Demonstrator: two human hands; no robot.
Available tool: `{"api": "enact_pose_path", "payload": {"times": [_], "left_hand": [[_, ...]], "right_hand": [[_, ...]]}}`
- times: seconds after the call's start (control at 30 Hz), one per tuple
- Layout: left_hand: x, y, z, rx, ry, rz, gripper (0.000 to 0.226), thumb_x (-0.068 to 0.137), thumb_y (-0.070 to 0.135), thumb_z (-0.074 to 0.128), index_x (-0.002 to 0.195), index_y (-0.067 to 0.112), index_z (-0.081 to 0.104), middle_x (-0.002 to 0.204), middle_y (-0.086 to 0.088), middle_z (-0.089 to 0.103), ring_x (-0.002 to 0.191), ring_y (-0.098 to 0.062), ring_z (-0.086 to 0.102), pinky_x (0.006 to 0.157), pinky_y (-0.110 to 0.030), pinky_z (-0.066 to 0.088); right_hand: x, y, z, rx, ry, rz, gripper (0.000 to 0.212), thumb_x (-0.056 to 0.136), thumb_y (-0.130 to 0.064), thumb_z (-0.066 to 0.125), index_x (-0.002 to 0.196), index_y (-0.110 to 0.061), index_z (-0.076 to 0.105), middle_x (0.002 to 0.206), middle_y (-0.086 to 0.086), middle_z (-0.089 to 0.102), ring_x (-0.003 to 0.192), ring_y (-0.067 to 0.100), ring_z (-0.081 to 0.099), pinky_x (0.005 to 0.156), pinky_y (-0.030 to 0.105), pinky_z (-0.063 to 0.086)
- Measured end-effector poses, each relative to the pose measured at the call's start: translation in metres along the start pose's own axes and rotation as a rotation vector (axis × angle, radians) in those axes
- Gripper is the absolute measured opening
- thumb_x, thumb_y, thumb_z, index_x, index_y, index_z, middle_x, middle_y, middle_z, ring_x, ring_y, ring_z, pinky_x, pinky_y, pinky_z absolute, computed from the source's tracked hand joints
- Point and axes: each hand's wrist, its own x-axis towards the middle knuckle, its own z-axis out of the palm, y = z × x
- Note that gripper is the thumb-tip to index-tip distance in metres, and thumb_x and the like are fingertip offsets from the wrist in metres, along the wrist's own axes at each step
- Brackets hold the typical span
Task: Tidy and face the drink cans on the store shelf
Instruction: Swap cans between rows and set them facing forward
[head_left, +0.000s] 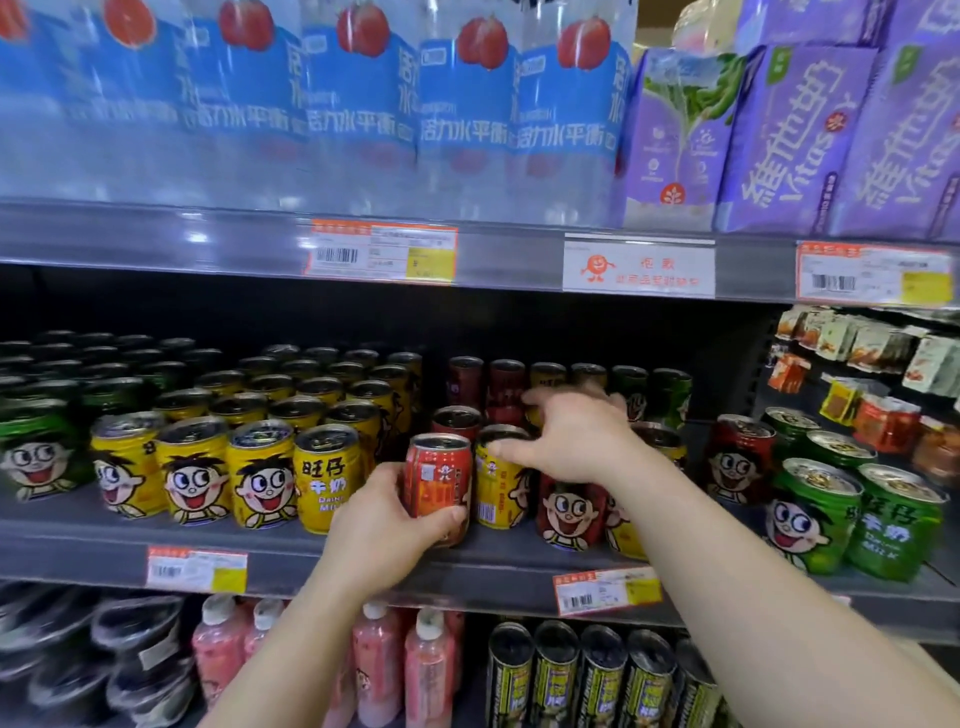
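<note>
In the middle of the frame, the left hand wraps its fingers tight around a red can. The can stands straight up at the front edge of the shelf, back side showing. Just to its right, the right hand reaches over a yellow can, fingers spread apart, thumb touching its rim. The left hand looks ready to turn the red can.
</note>
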Motion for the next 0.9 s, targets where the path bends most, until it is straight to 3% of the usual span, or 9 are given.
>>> {"api": "enact_pose_path", "payload": {"times": [0.1, 0.2, 0.33, 0.4, 0.53, 0.67, 0.73, 0.83, 0.9], "left_hand": [[0.002, -0.001, 0.005, 0.096, 0.009, 0.022, 0.075, 0.060, 0.061, 0.074, 0.119, 0.027, 0.044, 0.103, 0.009, 0.066, 0.098, -0.018, 0.063, 0.089, -0.042, 0.048], [0.003, -0.004, 0.007, 0.070, 0.026, 0.047, 0.073, 0.055, 0.062, 0.075, 0.114, 0.028, 0.049, 0.102, 0.008, 0.065, 0.094, -0.016, 0.062, 0.082, -0.040, 0.052], [0.003, -0.007, 0.009, 0.090, 0.055, 0.080, 0.068, 0.053, 0.063, 0.075, 0.109, 0.030, 0.054, 0.100, 0.007, 0.065, 0.092, -0.016, 0.062, 0.077, -0.038, 0.053], [0.002, -0.005, 0.011, 0.104, 0.084, 0.084, 0.061, 0.055, 0.060, 0.077, 0.105, 0.031, 0.055, 0.096, 0.008, 0.066, 0.090, -0.017, 0.063, 0.073, -0.037, 0.052], [0.001, 0.008, 0.019, 0.111, 0.054, 0.092, 0.058, 0.058, 0.056, 0.079, 0.104, 0.028, 0.057, 0.088, 0.010, 0.062, 0.085, -0.016, 0.060, 0.065, -0.030, 0.044], [0.000, 0.017, 0.025, 0.130, 0.044, 0.065, 0.066, 0.060, 0.053, 0.080, 0.114, 0.023, 0.056, 0.102, 0.001, 0.068, 0.092, -0.019, 0.062, 0.065, -0.029, 0.042], [0.000, 0.019, 0.026, 0.122, 0.069, 0.048, 0.080, 0.057, 0.051, 0.083, 0.124, 0.019, 0.051, 0.112, -0.004, 0.066, 0.100, -0.024, 0.061, 0.073, -0.034, 0.047], [-0.009, 0.035, 0.030, 0.105, 0.298, 0.044, 0.098, 0.051, 0.050, 0.086, 0.132, 0.015, 0.043, 0.119, -0.011, 0.060, 0.111, -0.031, 0.054, 0.090, -0.050, 0.047], [-0.020, 0.055, 0.033, 0.057, 0.473, 0.120, 0.085, 0.054, 0.046, 0.086, 0.124, 0.012, 0.051, 0.110, -0.012, 0.061, 0.107, -0.031, 0.053, 0.089, -0.053, 0.046]], "right_hand": [[0.010, -0.011, 0.009, -0.154, -0.145, 0.007, 0.095, 0.067, -0.081, 0.052, 0.141, -0.023, 0.040, 0.149, 0.007, 0.041, 0.141, 0.034, 0.022, 0.112, 0.053, 0.012], [0.015, -0.016, 0.013, -0.143, -0.152, 0.011, 0.087, 0.064, -0.080, 0.054, 0.130, -0.023, 0.052, 0.137, 0.006, 0.051, 0.134, 0.033, 0.033, 0.108, 0.052, 0.016], [0.003, 0.000, -0.001, 0.157, 0.094, 0.018, 0.073, 0.061, -0.078, 0.059, 0.117, -0.030, 0.060, 0.118, 0.000, 0.063, 0.118, 0.026, 0.050, 0.103, 0.048, 0.031], [-0.007, 0.016, -0.016, 0.374, 0.212, 0.051, 0.077, 0.051, -0.079, 0.062, 0.112, -0.033, 0.060, 0.114, -0.004, 0.066, 0.113, 0.023, 0.055, 0.101, 0.047, 0.037], [-0.033, 0.057, -0.041, 0.587, 0.292, 0.089, 0.064, 0.041, -0.074, 0.072, 0.091, -0.036, 0.061, 0.104, -0.007, 0.069, 0.103, 0.018, 0.062, 0.096, 0.043, 0.047], [-0.058, 0.104, -0.055, 0.486, 0.359, 0.164, 0.088, 0.044, -0.070, 0.074, 0.118, -0.024, 0.062, 0.109, -0.006, 0.069, 0.102, 0.015, 0.064, 0.094, 0.040, 0.050], [-0.068, 0.123, -0.059, 0.450, 0.349, 0.217, 0.093, 0.042, -0.071, 0.074, 0.121, -0.023, 0.061, 0.109, -0.005, 0.069, 0.098, 0.017, 0.064, 0.092, 0.043, 0.051], [-0.076, 0.145, -0.059, 0.365, 0.308, 0.271, 0.060, 0.054, -0.064, 0.077, 0.100, -0.027, 0.066, 0.104, -0.003, 0.069, 0.096, 0.022, 0.062, 0.093, 0.049, 0.047], [-0.076, 0.154, -0.059, 0.295, 0.289, 0.279, 0.042, 0.059, -0.064, 0.075, 0.085, -0.033, 0.062, 0.099, -0.001, 0.068, 0.102, 0.026, 0.062, 0.095, 0.048, 0.045]]}}
